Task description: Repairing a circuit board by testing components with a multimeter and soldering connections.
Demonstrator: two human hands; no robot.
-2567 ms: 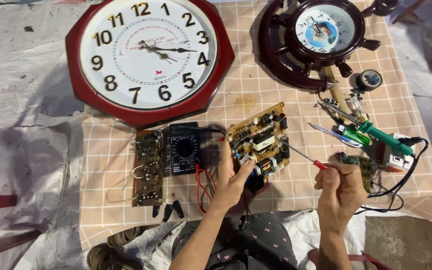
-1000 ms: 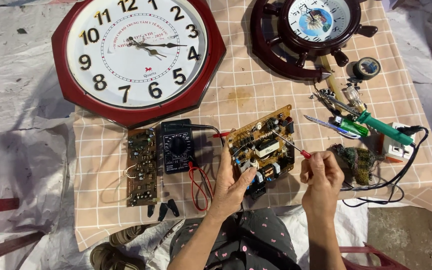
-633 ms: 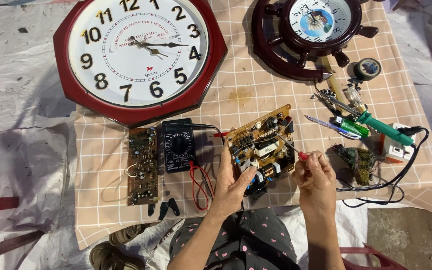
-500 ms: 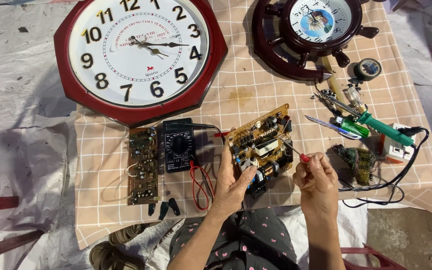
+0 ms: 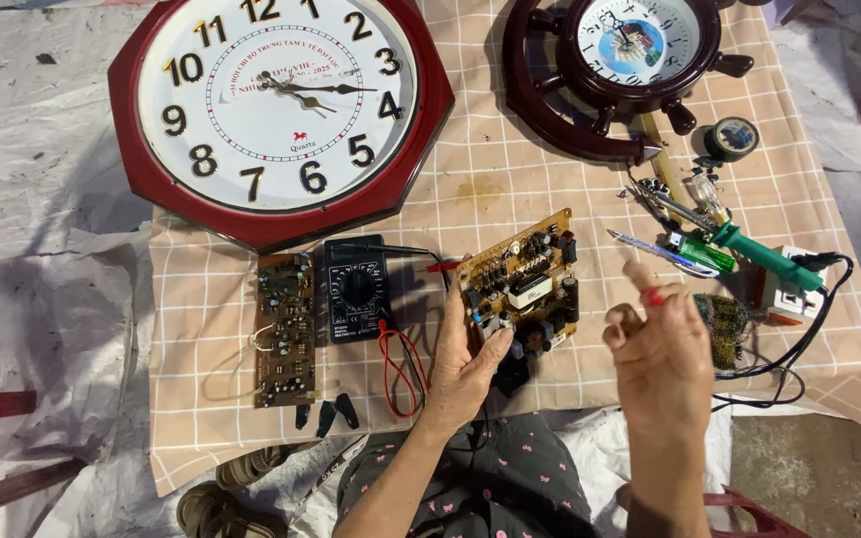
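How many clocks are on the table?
2. A big red clock with eight sides lies at the top left of the checked cloth. A dark clock shaped like a ship's wheel lies at the top right, partly cut off by the picture's edge.

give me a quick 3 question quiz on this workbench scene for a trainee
1. True or false: the left hand grips the yellow circuit board.
2. Which lies between the brown circuit board and the yellow one? A) roll of tape B) black multimeter C) green-handled tool
3. Fill in: the right hand is raised beside the yellow board, pinching something small and ____ in colour.

Key
1. True; its thumb and fingers clasp the board's near edge.
2. B, the black multimeter.
3. Red; a red tip shows between the fingertips, the rest hidden.
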